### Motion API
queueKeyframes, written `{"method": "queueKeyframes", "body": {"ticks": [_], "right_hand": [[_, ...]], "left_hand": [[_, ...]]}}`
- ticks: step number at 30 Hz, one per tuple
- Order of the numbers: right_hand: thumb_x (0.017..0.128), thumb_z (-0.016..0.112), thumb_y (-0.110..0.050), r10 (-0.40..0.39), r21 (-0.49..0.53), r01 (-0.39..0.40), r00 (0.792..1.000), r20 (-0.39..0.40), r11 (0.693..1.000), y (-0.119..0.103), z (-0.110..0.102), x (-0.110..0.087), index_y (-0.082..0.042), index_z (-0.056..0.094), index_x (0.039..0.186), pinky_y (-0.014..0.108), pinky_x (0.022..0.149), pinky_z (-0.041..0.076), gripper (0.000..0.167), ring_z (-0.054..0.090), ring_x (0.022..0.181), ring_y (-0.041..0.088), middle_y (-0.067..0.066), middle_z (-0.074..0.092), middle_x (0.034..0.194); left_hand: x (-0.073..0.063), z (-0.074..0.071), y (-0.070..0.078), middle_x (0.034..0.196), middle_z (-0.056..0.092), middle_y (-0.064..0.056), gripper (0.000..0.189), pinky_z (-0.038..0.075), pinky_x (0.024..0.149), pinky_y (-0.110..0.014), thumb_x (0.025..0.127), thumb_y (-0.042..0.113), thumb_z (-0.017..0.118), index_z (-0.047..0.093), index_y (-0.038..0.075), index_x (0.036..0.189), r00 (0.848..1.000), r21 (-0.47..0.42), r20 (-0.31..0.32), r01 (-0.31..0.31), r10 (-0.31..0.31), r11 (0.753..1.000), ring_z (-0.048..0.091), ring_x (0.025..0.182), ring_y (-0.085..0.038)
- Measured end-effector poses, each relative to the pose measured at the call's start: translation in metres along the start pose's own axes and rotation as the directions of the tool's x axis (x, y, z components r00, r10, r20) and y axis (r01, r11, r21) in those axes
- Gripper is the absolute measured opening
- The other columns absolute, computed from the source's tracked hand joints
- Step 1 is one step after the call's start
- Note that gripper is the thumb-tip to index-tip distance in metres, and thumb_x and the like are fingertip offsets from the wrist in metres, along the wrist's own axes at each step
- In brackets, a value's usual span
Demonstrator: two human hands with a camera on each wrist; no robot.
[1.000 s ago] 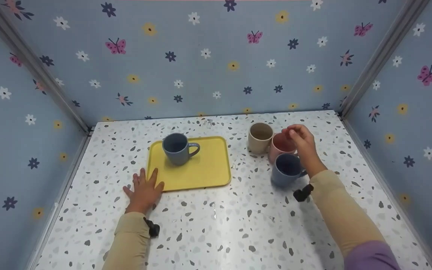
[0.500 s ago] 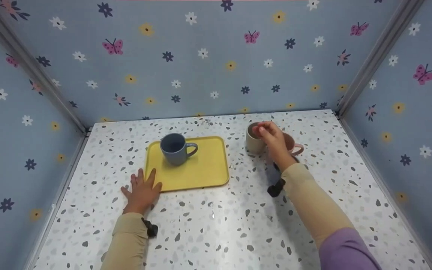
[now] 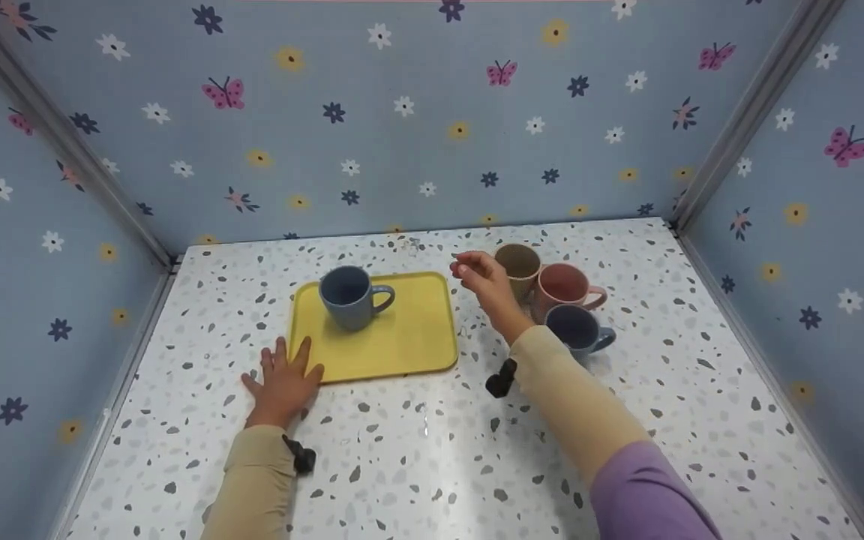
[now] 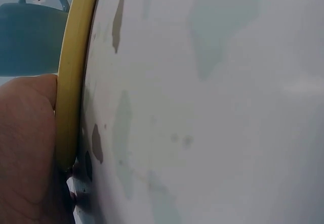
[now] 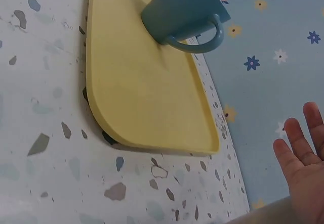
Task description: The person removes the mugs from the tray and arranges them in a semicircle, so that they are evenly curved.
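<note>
A blue-grey mug stands upright on the left part of a yellow tray, its handle towards the right. My left hand rests with spread fingers at the tray's front left corner; the left wrist view shows the thumb against the yellow rim. Holding nothing, my right hand hovers between the tray and the beige mug. Its fingers look loosely extended in the right wrist view. Beside the beige mug stand a pink mug and a dark blue mug, partly behind the right arm.
The speckled white table meets a flowered blue wall at the back. Side walls stand at left and right. The three mugs at the right are grouped close together.
My right hand has moved left from over the pink mug, past the beige mug, towards the tray. The mugs keep their places. The left hand stays at the tray corner.
</note>
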State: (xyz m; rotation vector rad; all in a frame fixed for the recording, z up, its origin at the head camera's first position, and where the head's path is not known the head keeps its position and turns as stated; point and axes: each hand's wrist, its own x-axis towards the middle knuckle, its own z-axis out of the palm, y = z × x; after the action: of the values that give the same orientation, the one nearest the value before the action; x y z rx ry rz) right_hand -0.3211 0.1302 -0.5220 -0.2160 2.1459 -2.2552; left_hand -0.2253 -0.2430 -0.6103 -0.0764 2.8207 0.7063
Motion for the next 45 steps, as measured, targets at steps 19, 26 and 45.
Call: {"method": "queueKeyframes", "body": {"ticks": [19, 26, 45], "right_hand": [[0.103, 0.061, -0.022, 0.124, -0.143, -0.113, 0.99, 0.073, 0.983, 0.027, 0.066, 0.004, -0.007, 0.061, 0.132, 0.037, 0.101, 0.049, 0.033, 0.06, 0.12, 0.02, 0.007, 0.065, 0.129], [0.104, 0.06, -0.022, 0.144, -0.137, -0.127, 0.982, 0.125, 0.982, 0.035, 0.077, 0.006, -0.006, 0.056, 0.139, 0.04, 0.106, 0.045, 0.039, 0.054, 0.129, 0.022, 0.009, 0.059, 0.138], [0.105, 0.057, -0.015, 0.173, -0.165, -0.144, 0.969, 0.178, 0.976, 0.045, 0.101, 0.007, -0.004, 0.041, 0.154, 0.04, 0.112, 0.041, 0.053, 0.043, 0.143, 0.033, 0.013, 0.043, 0.157]], "left_hand": [[-0.002, -0.001, -0.001, 0.166, -0.012, -0.024, 0.069, -0.02, 0.102, -0.08, 0.106, 0.051, 0.034, 0.013, 0.019, 0.164, 1.0, -0.001, -0.015, -0.007, 0.007, 1.0, -0.018, 0.148, -0.052], [0.0, 0.0, -0.003, 0.166, -0.012, -0.024, 0.07, -0.02, 0.101, -0.08, 0.106, 0.053, 0.034, 0.014, 0.019, 0.164, 1.0, 0.004, -0.014, -0.007, 0.007, 1.0, -0.018, 0.148, -0.052], [0.001, 0.002, -0.002, 0.167, -0.012, -0.023, 0.069, -0.019, 0.103, -0.079, 0.106, 0.052, 0.034, 0.013, 0.021, 0.164, 1.0, 0.012, -0.015, 0.007, -0.007, 1.0, -0.018, 0.149, -0.05]]}}
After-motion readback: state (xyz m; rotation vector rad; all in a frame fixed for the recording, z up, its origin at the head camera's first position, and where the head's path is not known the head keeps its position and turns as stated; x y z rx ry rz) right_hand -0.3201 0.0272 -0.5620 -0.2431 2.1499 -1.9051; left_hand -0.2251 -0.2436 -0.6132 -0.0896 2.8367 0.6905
